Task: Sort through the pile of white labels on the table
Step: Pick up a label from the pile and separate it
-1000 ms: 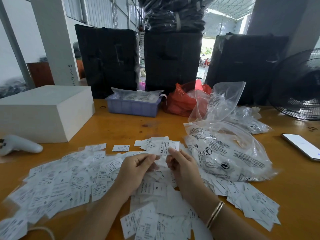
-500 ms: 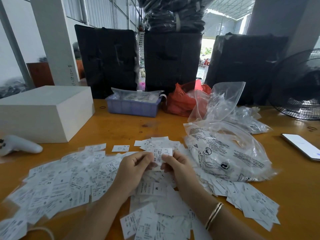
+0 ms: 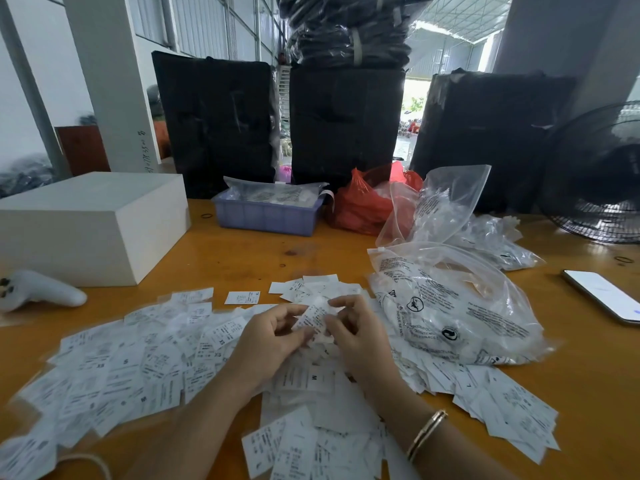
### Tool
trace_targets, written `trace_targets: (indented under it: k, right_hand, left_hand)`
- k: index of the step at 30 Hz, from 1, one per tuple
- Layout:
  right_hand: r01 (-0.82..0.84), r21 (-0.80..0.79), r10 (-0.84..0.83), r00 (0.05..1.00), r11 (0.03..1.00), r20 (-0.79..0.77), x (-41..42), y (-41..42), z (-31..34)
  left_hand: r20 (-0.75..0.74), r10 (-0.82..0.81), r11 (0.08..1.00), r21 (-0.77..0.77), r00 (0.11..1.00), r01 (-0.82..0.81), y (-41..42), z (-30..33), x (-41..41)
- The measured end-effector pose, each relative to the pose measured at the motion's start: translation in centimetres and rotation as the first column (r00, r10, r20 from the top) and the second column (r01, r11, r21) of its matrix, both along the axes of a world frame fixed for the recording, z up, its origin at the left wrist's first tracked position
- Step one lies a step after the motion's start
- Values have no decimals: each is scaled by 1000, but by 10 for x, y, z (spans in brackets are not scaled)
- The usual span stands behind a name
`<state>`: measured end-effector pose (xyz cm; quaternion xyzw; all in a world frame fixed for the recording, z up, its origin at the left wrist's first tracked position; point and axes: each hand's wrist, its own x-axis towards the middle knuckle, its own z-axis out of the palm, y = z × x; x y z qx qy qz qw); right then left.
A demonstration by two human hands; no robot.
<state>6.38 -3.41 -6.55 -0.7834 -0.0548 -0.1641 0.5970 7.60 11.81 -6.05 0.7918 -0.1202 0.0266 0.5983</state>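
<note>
Head view: both hands meeting at center over the pile [image 3: 145, 362] on the table [image 3: 242, 258]. Left hand [image 3: 273, 336] and right hand [image 3: 360, 334] each pinching one label [image 3: 313, 318], tilted, blurred. Clear bag [image 3: 450, 306] at 3 o'clock, touching the pile. Phone [image 3: 602, 294] farther right.
</note>
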Motion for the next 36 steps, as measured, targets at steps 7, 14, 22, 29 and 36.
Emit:
trace_targets:
  k: [7, 14, 22, 29, 36]
  right_hand:
    - [-106, -59, 106, 994, 993, 2, -2, 3, 3]
    - [-184, 85, 189, 980, 979, -56, -2, 3, 1]
    - [23, 162, -26, 1000, 987, 17, -1, -7, 6]
    - [419, 71, -423, 869, 905, 256, 23, -62, 42]
    - [420, -617, -562, 826, 666, -43, 62, -144, 36]
  left_hand:
    - [62, 30, 999, -45, 998, -28, 0, -3, 0]
    - [57, 59, 992, -114, 997, -52, 0, 1, -1]
    - [169, 217, 974, 34, 961, -226, 6, 2, 2]
    - [258, 397, 854, 247, 881, -457, 21, 0, 15]
    - [491, 359, 716, 400, 793, -572, 18, -2, 12]
